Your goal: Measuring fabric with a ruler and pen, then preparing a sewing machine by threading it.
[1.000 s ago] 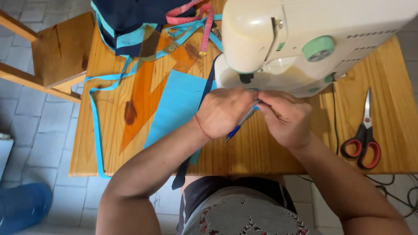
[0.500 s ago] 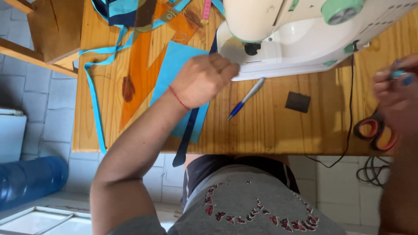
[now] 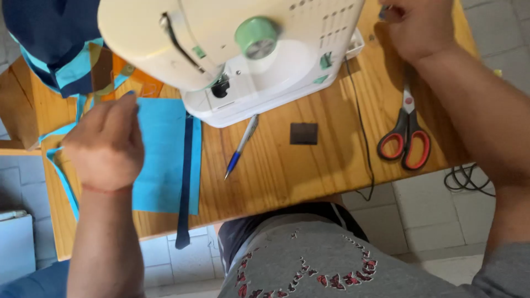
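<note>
My left hand [image 3: 105,144] hovers with loosely bent fingers over a light blue fabric piece [image 3: 163,165] on the wooden table [image 3: 276,176]; nothing shows in it. A dark navy strip [image 3: 185,176] lies along the fabric and hangs off the front edge. My right hand [image 3: 417,27] is curled at the far right end of a cream sewing machine [image 3: 287,77] with a green handwheel [image 3: 256,36]; its palm is hidden. A blue-tipped pen [image 3: 240,146] lies just in front of the machine.
Red-handled scissors [image 3: 406,138] lie at the right under my forearm. A small black square [image 3: 303,133] and a black cord [image 3: 361,138] sit between pen and scissors. Navy and turquoise cloth [image 3: 49,49] is piled at the back left. Tiled floor surrounds the table.
Both hands left the pen, which stays on the table. My right hand swung up to the machine's right end; my left hand drew back left over the blue fabric. The view came closer.
</note>
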